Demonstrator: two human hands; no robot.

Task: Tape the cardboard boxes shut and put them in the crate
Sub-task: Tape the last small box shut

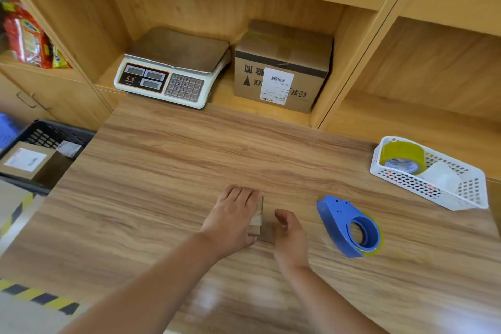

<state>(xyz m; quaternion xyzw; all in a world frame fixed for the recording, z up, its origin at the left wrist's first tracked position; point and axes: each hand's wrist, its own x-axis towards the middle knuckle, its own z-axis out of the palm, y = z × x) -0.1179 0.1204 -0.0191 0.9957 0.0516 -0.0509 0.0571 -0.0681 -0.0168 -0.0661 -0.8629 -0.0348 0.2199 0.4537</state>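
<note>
A small cardboard box (256, 221) sits on the wooden table (162, 171), mostly hidden under my left hand (232, 218). That hand lies over the box's top, with the fingers reaching its far edge and the thumb at its near corner. My right hand (290, 234) is just right of the box, fingers loosely curled and holding nothing. A blue tape dispenser (349, 228) lies on the table to the right of my hands. The black crate (46, 135) stands on the floor at the left, with a labelled cardboard box (25, 160) inside it.
A larger labelled cardboard box (282, 68) and a weighing scale (173, 68) sit in the shelf alcove at the back. A white basket (471, 192) with tape rolls stands at the table's right edge. Snack packets (27, 38) fill the left shelf.
</note>
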